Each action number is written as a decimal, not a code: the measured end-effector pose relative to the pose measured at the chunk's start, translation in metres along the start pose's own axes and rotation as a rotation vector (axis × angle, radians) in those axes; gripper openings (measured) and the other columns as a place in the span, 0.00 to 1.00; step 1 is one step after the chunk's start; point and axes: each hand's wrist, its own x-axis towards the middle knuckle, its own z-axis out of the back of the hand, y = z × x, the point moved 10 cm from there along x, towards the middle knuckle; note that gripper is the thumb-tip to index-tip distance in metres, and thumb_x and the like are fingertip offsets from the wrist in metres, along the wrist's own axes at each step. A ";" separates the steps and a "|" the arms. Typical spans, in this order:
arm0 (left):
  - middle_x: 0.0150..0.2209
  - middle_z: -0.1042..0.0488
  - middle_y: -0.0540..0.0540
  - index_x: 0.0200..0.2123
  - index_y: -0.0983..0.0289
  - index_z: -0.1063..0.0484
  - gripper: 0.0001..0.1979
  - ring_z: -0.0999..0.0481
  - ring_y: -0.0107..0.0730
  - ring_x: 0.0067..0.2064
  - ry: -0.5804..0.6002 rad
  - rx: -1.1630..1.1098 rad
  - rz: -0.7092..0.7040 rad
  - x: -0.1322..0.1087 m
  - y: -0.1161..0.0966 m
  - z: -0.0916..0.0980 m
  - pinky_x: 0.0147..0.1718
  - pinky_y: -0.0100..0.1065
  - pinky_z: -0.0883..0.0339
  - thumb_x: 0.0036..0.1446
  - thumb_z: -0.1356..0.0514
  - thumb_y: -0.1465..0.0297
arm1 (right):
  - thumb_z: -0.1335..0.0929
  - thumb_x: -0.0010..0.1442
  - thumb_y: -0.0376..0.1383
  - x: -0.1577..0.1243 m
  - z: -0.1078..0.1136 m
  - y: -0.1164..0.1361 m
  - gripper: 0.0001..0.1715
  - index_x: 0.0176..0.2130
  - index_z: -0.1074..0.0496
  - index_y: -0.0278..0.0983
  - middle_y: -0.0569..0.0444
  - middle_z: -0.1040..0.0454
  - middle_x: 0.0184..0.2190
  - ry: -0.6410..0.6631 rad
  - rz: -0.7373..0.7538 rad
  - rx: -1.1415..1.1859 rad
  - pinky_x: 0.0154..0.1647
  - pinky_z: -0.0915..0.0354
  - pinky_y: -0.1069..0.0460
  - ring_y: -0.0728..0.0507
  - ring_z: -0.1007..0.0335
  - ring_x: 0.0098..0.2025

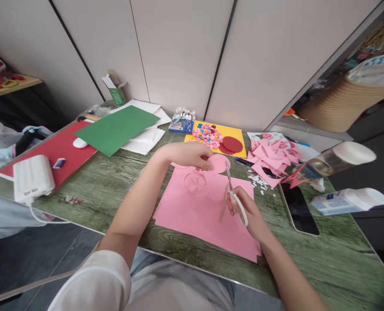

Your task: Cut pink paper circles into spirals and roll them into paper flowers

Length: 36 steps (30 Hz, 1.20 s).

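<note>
My left hand (192, 154) pinches a pink paper circle (219, 163) at its left edge. My right hand (245, 211) grips a pair of white-handled scissors (240, 206), whose blades point away from me and meet the circle's right edge. Below both hands lies a large pink paper sheet (192, 220) with a narrow strip cut out at its right side. A clear round disc (194, 184) rests on this sheet near my left wrist. Part of another pink piece shows beneath my left hand; its full shape is hidden.
Pink paper offcuts (271, 155) pile up at the right, near a phone (299, 207) and a white bottle (349, 200). Behind my hands, pink pompoms (208, 136) and red circles (232, 144) lie on yellow paper. Green paper (119, 129) and a power bank (33, 177) are left.
</note>
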 end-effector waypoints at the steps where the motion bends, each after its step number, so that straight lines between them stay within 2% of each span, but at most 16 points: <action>1: 0.22 0.34 0.50 0.21 0.65 0.39 0.10 0.38 0.22 0.24 -0.009 0.005 0.002 -0.001 0.000 0.002 0.23 0.28 0.51 0.50 0.48 0.66 | 0.40 0.62 0.41 0.000 0.000 0.000 0.10 0.32 0.43 0.40 0.61 0.41 0.24 0.002 -0.002 0.002 0.30 0.46 0.52 0.50 0.44 0.25; 8: 0.24 0.32 0.51 0.22 0.65 0.38 0.10 0.36 0.23 0.25 -0.030 0.007 0.009 -0.005 0.001 0.008 0.23 0.28 0.48 0.51 0.48 0.66 | 0.40 0.62 0.42 0.000 -0.003 0.000 0.09 0.32 0.42 0.40 0.62 0.41 0.23 0.018 -0.015 0.019 0.29 0.45 0.53 0.51 0.42 0.24; 15: 0.27 0.30 0.52 0.26 0.65 0.36 0.11 0.33 0.24 0.28 -0.053 -0.042 0.012 0.002 0.003 0.005 0.25 0.28 0.46 0.52 0.48 0.64 | 0.40 0.62 0.42 0.002 0.002 0.000 0.11 0.31 0.42 0.40 0.61 0.40 0.22 -0.020 -0.005 -0.012 0.28 0.45 0.53 0.50 0.44 0.24; 19: 0.27 0.28 0.52 0.27 0.66 0.34 0.11 0.31 0.26 0.30 -0.030 -0.025 0.008 0.005 0.000 0.000 0.27 0.28 0.44 0.52 0.48 0.64 | 0.40 0.62 0.43 0.000 0.003 0.000 0.11 0.31 0.43 0.40 0.61 0.40 0.23 -0.020 -0.011 -0.014 0.29 0.45 0.52 0.50 0.43 0.24; 25: 0.27 0.27 0.52 0.29 0.65 0.32 0.10 0.31 0.26 0.29 0.077 0.022 -0.009 0.005 -0.001 -0.013 0.27 0.28 0.44 0.52 0.48 0.64 | 0.41 0.62 0.43 0.000 0.000 0.003 0.10 0.32 0.43 0.40 0.60 0.41 0.24 0.000 -0.005 -0.023 0.30 0.46 0.52 0.50 0.44 0.25; 36: 0.26 0.30 0.51 0.27 0.65 0.34 0.09 0.32 0.25 0.28 0.037 0.018 -0.002 0.003 -0.001 -0.005 0.26 0.28 0.45 0.51 0.48 0.66 | 0.41 0.63 0.42 0.000 -0.001 0.006 0.11 0.31 0.44 0.40 0.61 0.41 0.23 0.013 0.005 -0.040 0.30 0.46 0.52 0.50 0.44 0.25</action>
